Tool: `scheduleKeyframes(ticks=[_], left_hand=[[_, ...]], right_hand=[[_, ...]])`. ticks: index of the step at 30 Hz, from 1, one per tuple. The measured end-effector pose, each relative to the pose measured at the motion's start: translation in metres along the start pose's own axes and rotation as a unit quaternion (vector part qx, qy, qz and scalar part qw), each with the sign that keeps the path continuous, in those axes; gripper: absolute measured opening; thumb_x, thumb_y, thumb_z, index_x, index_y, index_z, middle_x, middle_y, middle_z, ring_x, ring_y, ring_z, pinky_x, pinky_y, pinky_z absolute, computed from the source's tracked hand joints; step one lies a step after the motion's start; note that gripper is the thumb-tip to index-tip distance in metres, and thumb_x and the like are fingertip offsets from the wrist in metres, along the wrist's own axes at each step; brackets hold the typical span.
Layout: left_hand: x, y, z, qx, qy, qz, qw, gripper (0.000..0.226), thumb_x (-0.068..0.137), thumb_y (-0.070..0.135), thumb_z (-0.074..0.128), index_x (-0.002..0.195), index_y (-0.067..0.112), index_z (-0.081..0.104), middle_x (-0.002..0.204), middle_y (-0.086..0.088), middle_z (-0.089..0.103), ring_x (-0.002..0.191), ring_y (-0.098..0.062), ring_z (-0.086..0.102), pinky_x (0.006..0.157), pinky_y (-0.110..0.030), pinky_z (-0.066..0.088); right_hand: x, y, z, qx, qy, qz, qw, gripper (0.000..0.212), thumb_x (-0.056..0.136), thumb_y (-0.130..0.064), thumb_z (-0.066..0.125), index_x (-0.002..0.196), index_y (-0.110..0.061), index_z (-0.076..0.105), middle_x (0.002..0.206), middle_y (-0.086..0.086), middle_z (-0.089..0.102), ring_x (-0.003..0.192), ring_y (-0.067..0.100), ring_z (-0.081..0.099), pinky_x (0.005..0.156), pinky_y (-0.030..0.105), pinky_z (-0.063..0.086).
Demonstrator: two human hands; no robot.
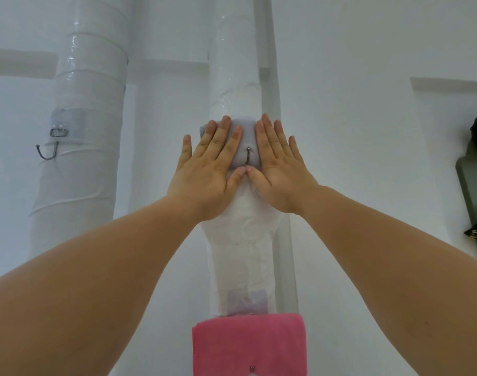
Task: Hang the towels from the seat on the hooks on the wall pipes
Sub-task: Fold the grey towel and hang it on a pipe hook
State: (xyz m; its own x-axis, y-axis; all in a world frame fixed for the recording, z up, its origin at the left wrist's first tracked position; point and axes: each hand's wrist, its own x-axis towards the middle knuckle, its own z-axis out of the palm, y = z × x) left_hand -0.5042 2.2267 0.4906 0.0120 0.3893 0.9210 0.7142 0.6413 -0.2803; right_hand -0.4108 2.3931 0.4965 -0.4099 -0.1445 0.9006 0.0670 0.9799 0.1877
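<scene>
Bare forearms point(69, 308) are reaching up through centre frame, left hand point(204, 169) and right hand point(280, 169) lying flat, fingers straight, thumbs touching, pressing a grey towel point(246, 131) around its hook point(247, 156) on the middle pipe point(231, 77); a pink towel point(248, 346) is hanging at bottom centre.

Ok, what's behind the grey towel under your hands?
The white wrapped pipe shows above and below the grey towel; the hook curls up in front. Its mount is covered by the towel, left hand and right hand.
</scene>
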Motion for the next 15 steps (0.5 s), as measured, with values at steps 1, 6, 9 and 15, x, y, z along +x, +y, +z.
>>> scheduleKeyframes(ticks=[1, 6, 9, 15], left_hand=[[0.0, 0.001, -0.002, 0.001, -0.006, -0.001, 1.0, 0.07, 0.101, 0.061, 0.011, 0.157, 0.032, -0.019, 0.166, 0.009, -0.026, 0.153, -0.011, -0.025, 0.124, -0.045, -0.015], [0.001, -0.001, -0.015, 0.059, -0.035, 0.014, 0.998, 0.069, 0.102, 0.058, 0.009, 0.155, 0.03, -0.024, 0.166, 0.007, -0.028, 0.153, -0.015, -0.024, 0.125, -0.051, -0.009], [-0.001, 0.001, -0.026, 0.1, -0.047, 0.027, 0.993, 0.071, 0.1, 0.058, 0.005, 0.156, 0.026, -0.026, 0.165, 0.003, -0.031, 0.153, -0.018, -0.026, 0.124, -0.051, -0.013], [-0.005, 0.014, -0.037, 0.123, -0.062, 0.0, 0.991, 0.072, 0.101, 0.056, 0.005, 0.155, 0.022, -0.028, 0.163, 0.0, -0.036, 0.15, -0.02, -0.032, 0.122, -0.052, -0.018]], right_hand=[[-0.001, -0.001, -0.002, -0.003, -0.01, 0.004, 1.0, 0.081, 0.098, -0.057, 0.021, 0.154, -0.023, -0.026, 0.163, -0.007, -0.031, 0.15, 0.014, -0.03, 0.125, 0.044, -0.013], [-0.003, -0.002, -0.017, -0.029, -0.042, 0.001, 0.999, 0.079, 0.102, -0.048, 0.027, 0.154, -0.022, -0.026, 0.164, -0.005, -0.031, 0.151, 0.017, -0.028, 0.125, 0.044, -0.011], [-0.009, -0.004, -0.027, -0.081, -0.05, 0.002, 0.995, 0.08, 0.101, -0.05, 0.025, 0.154, -0.02, -0.026, 0.163, -0.002, -0.032, 0.151, 0.018, -0.029, 0.125, 0.046, -0.01], [-0.019, -0.015, -0.035, -0.121, -0.052, 0.026, 0.991, 0.082, 0.101, -0.053, 0.024, 0.154, -0.016, -0.026, 0.163, 0.001, -0.032, 0.15, 0.02, -0.03, 0.124, 0.048, -0.013]])
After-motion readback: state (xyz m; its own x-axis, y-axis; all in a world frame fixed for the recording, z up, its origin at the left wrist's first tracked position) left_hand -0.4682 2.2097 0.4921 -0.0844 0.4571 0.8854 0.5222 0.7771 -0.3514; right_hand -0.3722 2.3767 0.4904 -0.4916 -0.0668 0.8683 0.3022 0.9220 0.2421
